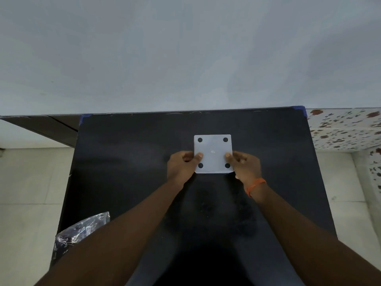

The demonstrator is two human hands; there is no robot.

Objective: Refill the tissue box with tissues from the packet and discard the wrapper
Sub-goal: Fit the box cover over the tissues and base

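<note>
Your left hand point(182, 165) and right hand point(245, 165) each hold a grip clamped on a side edge of the white square plastic panel with four dark holes point(213, 154), seemingly the tissue box's underside, mid black worktop point(127, 153); the crumpled dark printed plastic wrapper point(81, 232) lies at the near-left edge, not yet discarded; whether tissues are inside, you cannot tell.

Dim, soft overhead light, faint shadows on table point(123, 151), edges bowed w/ wide-angle distortion.
</note>
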